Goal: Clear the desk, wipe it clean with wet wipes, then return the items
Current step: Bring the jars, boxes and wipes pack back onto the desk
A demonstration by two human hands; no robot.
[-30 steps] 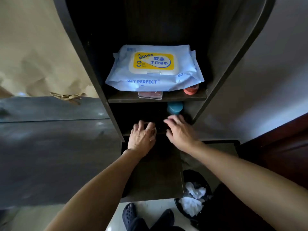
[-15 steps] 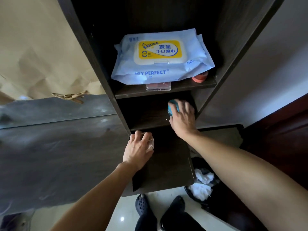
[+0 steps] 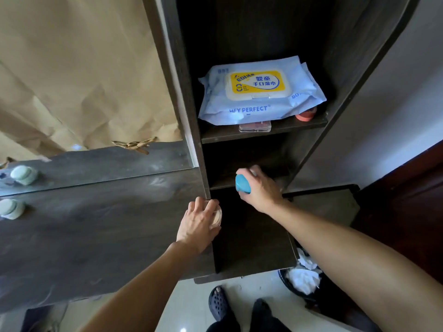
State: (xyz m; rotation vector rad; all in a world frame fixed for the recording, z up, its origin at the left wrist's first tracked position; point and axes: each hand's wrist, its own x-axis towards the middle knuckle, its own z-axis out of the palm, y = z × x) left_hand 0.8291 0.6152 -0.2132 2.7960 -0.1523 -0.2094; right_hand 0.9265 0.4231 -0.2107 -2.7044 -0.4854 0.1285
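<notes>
My left hand [image 3: 197,224] grips a small clear jar with a beige lid [image 3: 216,216] at the right edge of the dark wooden desk [image 3: 96,231]. My right hand [image 3: 260,188] holds a round blue container [image 3: 242,184] at the front of the lower shelf [image 3: 225,184]. On the shelf above lies a light blue pack of wet wipes [image 3: 260,92] with a yellow lid. A clear flat case [image 3: 255,127] and an orange-capped item [image 3: 305,114] stick out from under the pack.
A pale green jar [image 3: 10,208] stands at the desk's far left, doubled in the mirror [image 3: 100,161]. A black waste bin [image 3: 302,281] with crumpled white wipes sits on the floor at the right. My feet in dark sandals [image 3: 219,305] are below the desk edge.
My right hand reached into the lower shelf, closed on the blue container and drew it forward. My left hand pulled back from the shelf holding the small jar. The view shifted right.
</notes>
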